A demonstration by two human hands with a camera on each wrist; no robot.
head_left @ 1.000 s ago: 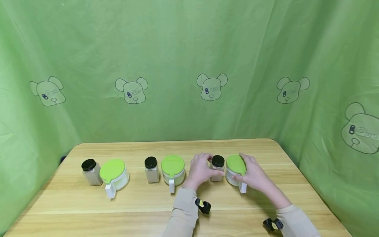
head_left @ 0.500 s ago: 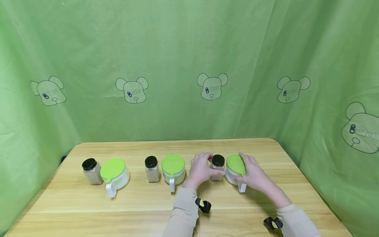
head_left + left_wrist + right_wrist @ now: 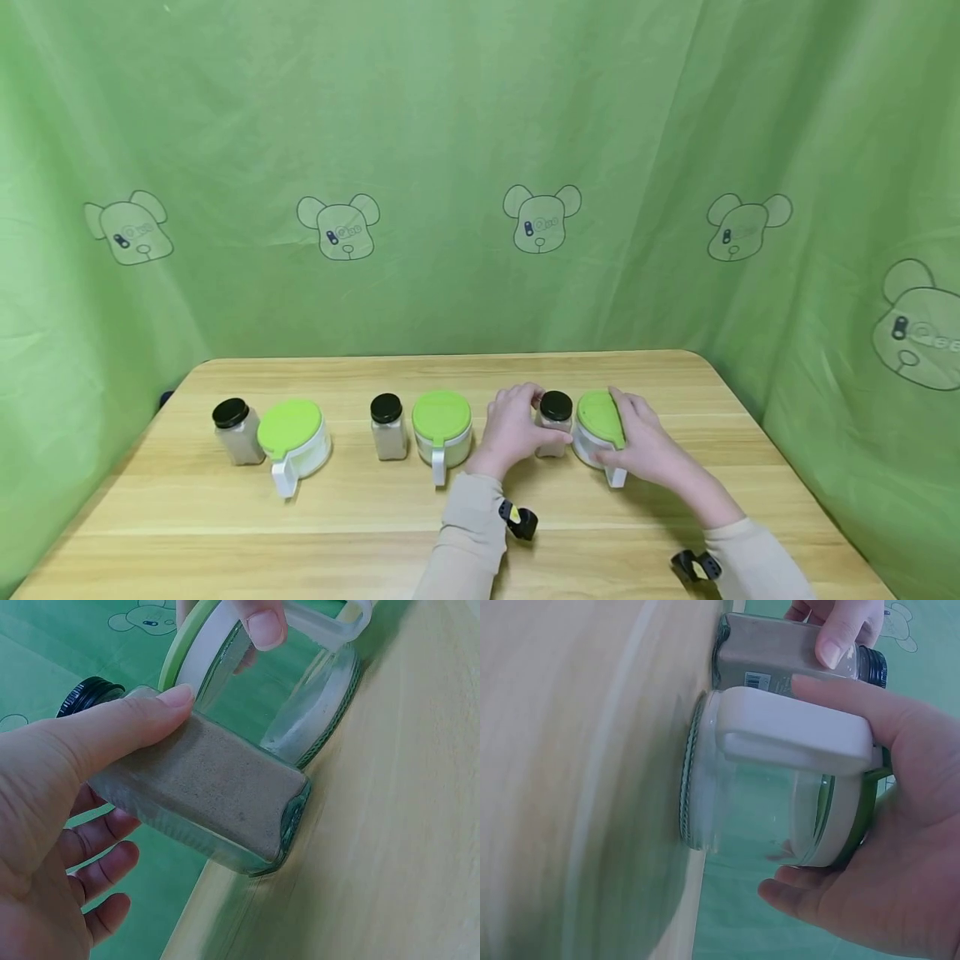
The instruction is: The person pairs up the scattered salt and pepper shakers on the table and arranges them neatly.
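My left hand [image 3: 512, 429] holds a square glass spice jar [image 3: 217, 787] filled with greyish-brown powder and topped by a black lid [image 3: 556, 406]. Its thumb lies across the front of the jar, and the fingers reach round behind. Close on the right, my right hand [image 3: 648, 443] grips a round glass seasoning pot [image 3: 757, 802] with a green lid [image 3: 597, 415]. In the right wrist view the thumb lies along the white handle [image 3: 795, 735], while the other fingers go round the lid's far side. Both containers stand upright on the table, side by side.
On the wooden table [image 3: 337, 550], a second black-lidded jar [image 3: 389, 437] and green-lidded pot [image 3: 442, 417] stand in the middle. Another jar [image 3: 242, 440] and pot [image 3: 291, 427] are at the left. A green curtain [image 3: 450, 108] encloses the back and sides.
The head view has shifted slightly, so everything appears a touch further right. Both hands keep their hold on the jar and the pot, with hardly any movement.
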